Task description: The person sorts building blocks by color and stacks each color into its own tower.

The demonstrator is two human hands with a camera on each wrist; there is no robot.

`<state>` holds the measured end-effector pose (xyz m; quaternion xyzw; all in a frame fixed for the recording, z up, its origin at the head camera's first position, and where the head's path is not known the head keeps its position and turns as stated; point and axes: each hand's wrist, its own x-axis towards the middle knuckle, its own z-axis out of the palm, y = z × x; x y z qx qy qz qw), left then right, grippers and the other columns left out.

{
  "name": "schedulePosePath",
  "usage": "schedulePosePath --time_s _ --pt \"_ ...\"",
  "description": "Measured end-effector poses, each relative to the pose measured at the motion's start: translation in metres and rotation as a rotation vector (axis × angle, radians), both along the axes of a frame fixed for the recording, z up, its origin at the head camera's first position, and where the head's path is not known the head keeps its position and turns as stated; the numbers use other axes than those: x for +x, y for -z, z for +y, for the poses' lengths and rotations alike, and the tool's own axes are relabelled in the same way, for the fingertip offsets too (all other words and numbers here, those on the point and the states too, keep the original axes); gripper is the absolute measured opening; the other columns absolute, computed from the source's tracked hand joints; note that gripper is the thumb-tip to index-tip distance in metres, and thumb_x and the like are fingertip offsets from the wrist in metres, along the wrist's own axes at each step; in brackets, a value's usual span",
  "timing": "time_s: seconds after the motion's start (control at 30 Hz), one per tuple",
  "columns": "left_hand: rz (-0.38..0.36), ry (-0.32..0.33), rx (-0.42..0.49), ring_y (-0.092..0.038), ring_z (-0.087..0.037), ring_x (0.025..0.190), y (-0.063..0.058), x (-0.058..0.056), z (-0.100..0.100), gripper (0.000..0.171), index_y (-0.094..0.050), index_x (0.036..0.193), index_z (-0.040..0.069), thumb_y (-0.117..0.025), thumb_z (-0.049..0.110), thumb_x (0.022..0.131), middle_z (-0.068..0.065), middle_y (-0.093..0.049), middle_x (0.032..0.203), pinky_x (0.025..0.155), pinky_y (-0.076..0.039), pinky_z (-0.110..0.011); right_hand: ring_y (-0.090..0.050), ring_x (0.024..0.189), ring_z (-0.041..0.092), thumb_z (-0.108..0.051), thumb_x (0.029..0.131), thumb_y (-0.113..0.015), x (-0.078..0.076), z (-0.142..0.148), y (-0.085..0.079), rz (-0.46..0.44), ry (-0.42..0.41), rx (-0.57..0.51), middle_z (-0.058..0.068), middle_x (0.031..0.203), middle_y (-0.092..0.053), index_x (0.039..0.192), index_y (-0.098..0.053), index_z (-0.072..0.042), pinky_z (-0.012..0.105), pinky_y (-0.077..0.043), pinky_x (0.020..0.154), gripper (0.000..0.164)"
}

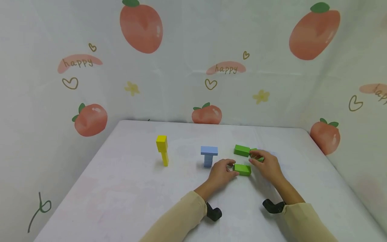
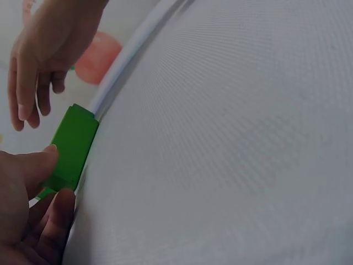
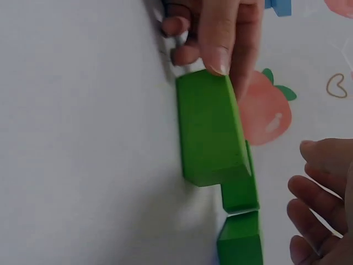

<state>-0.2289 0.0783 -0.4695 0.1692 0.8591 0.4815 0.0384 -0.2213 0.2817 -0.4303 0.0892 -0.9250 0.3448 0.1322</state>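
Observation:
In the head view my left hand (image 1: 222,173) pinches the left end of the nearest green block (image 1: 242,170), which lies flat. The left wrist view shows the thumb against this green block (image 2: 76,144) and fingers at its end. My right hand (image 1: 268,165) hovers over the far right side, fingers loosely bent with nothing between them. Behind the held block lies a second green block (image 1: 241,150). More green shows under the right hand, mostly hidden. In the right wrist view, green blocks (image 3: 241,240) sit end to end beyond the held one.
Left of my left hand stands a blue stack (image 1: 208,155), a flat block across a narrow column. Farther left, a yellow tower (image 1: 162,144) has a wide block atop a thin upright one. The white table (image 1: 127,201) meets a fruit-print curtain (image 1: 175,84) at its back edge.

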Motion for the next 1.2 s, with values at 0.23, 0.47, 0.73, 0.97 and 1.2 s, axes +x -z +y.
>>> schedulePosePath --time_s 0.23,0.47,0.73,0.97,1.2 --pt "-0.03 0.008 0.022 -0.052 -0.001 0.069 0.0 -0.001 -0.001 0.034 -0.07 0.116 0.013 -0.078 0.018 0.083 0.006 -0.065 0.102 0.064 -0.044 -0.02 -0.056 0.099 0.035 -0.01 0.089 -0.069 -0.026 0.0 -0.007 0.014 0.038 0.03 0.017 0.104 -0.066 0.118 -0.065 0.001 0.049 -0.043 0.081 0.03" --pt "-0.039 0.007 0.03 -0.052 -0.001 0.067 0.001 -0.001 -0.002 0.032 -0.07 0.113 0.013 -0.079 0.018 0.082 0.009 -0.064 0.096 0.062 -0.043 -0.02 -0.054 0.101 0.038 -0.013 0.088 -0.072 -0.053 0.0 -0.001 -0.039 0.006 0.116 0.019 0.106 -0.066 0.116 -0.067 0.002 0.052 -0.044 0.083 0.032" --pt "-0.039 0.003 0.042 -0.052 -0.001 0.067 0.0 0.0 -0.003 0.033 -0.069 0.113 0.013 -0.08 0.018 0.082 0.01 -0.064 0.097 0.061 -0.044 -0.02 -0.051 0.098 0.036 -0.02 0.086 -0.074 -0.071 -0.007 0.0 -0.113 -0.025 0.292 0.017 0.112 -0.067 0.118 -0.067 -0.001 0.053 -0.04 0.085 0.038" --pt "-0.061 -0.007 0.05 -0.053 -0.002 0.068 -0.001 0.001 -0.004 0.033 -0.069 0.113 0.014 -0.079 0.017 0.082 0.011 -0.065 0.097 0.061 -0.044 -0.021 -0.051 0.094 0.033 -0.022 0.083 -0.077 -0.075 -0.011 -0.002 -0.133 -0.035 0.409 0.015 0.106 -0.067 0.114 -0.07 -0.003 0.052 -0.039 0.084 0.037" --pt "-0.081 -0.007 0.063 -0.054 -0.001 0.067 0.0 0.001 -0.003 0.032 -0.068 0.112 0.014 -0.079 0.016 0.082 0.012 -0.064 0.095 0.06 -0.044 -0.02 -0.053 0.092 0.033 -0.021 0.082 -0.078 -0.069 -0.012 -0.005 -0.134 -0.049 0.457 0.016 0.101 -0.066 0.109 -0.07 0.0 0.052 -0.042 0.081 0.035"
